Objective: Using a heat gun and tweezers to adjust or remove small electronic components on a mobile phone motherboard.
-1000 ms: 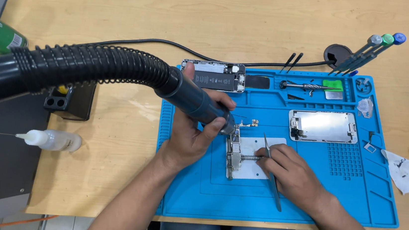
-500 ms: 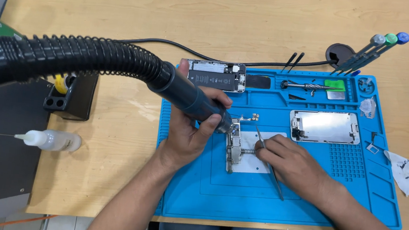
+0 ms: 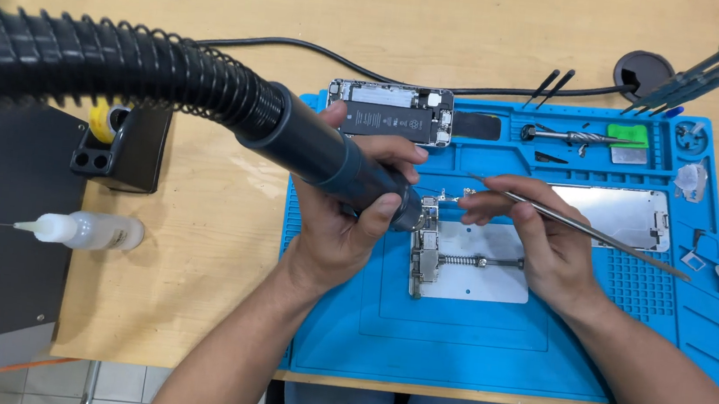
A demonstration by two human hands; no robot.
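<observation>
Since before: right hand [image 3: 548, 247] has lifted off the clamp and moved up-left, its tweezers [image 3: 586, 226] now slanting away toward the right; left hand [image 3: 349, 219] and nozzle hold much the same place.
Nearest: both forearms come in from the lower edge over the blue mat [image 3: 450, 351] on the wooden surface [image 3: 215, 241].
Left hand: fingers wrapped tight round the dark nozzle [image 3: 337, 163] of a ribbed black hose [image 3: 109, 64], tip aimed down-right at the board.
Right hand: thumb and fingers pinched shut on the tweezers, points toward the left.
Board: small circuit board [image 3: 428, 235] gripped in a metal clamp [image 3: 468, 263], long axis running away from the person; it lies between the hands, just below the nozzle tip and just left of the tweezer points. Both hands sit about equally close.
Left side: clear needle-tip bottle [image 3: 84, 230] on a dark pad.
Farther: opened phone [image 3: 390, 113], metal back plate [image 3: 613, 213], screwdrivers [image 3: 706, 68] at the mat's far corner.
</observation>
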